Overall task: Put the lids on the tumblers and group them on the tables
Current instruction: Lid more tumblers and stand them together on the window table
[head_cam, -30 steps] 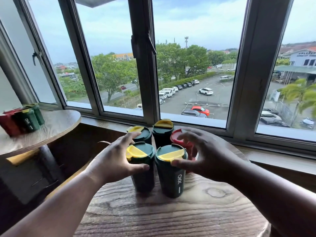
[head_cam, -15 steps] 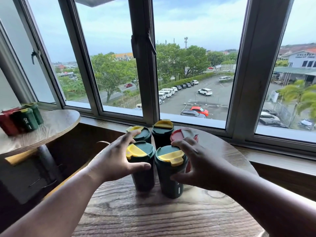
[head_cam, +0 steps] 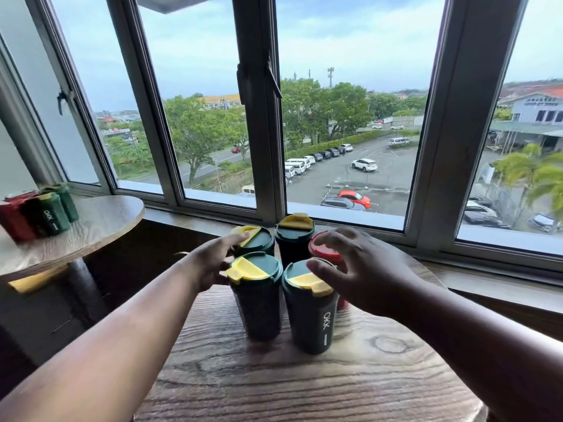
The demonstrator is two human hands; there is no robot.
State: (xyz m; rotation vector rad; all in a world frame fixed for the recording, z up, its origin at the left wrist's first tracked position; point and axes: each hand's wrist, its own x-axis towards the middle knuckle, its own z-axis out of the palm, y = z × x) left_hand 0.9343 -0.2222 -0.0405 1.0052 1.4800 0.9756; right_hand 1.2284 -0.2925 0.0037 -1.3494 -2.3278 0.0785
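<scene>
1. Five lidded tumblers are seen standing upright in a tight cluster at the middle of the near round table [head_cam: 304,385], their long axes vertical; a second group is set on the side table [head_cam: 100,217] far to the left.
2. The cluster lies between the two hands, so an inward squeeze from both flanks is judged to be the coming move.
3. The left hand [head_cam: 213,263] is placed at the cluster's left flank, beside the front-left tumbler [head_cam: 259,296] and the back-left tumbler [head_cam: 254,240]. Its grip is spread loosely; nothing is enclosed.
4. The right hand [head_cam: 362,275] is held over the right flank, fingers splayed across the red tumbler [head_cam: 323,248], thumb tip at the lid of the front-right tumbler [head_cam: 309,306]. Its grip is released, grasping nothing.
5. The back-centre tumbler [head_cam: 294,239] is touched by neither hand.
</scene>
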